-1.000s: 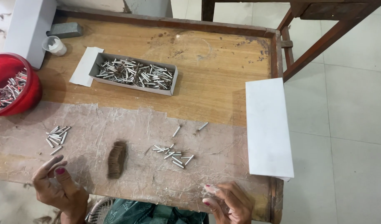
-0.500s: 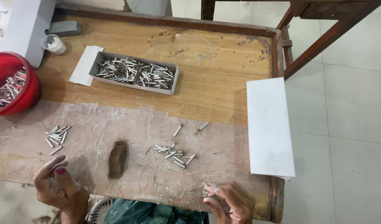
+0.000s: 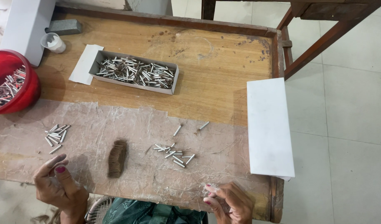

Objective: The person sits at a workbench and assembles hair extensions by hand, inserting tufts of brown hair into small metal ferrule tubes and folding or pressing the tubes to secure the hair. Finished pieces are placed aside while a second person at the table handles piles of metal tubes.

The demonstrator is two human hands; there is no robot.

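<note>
Hovering at table (image 3: 223, 74) edge — left hand (image 3: 57, 184) loosely open, right hand (image 3: 228, 201) fingertips pinched, contents unclear

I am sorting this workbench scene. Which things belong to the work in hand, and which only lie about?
In use:
left hand
right hand
loose silver metal tubes
brown fibre tuft
grey tray of tubes

Lying about:
white flat box
small white cup
grey block

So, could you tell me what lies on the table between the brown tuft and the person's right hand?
In the head view, a loose cluster of small metal tubes lies on the crinkled sheet between the brown tuft and the right hand.
</note>
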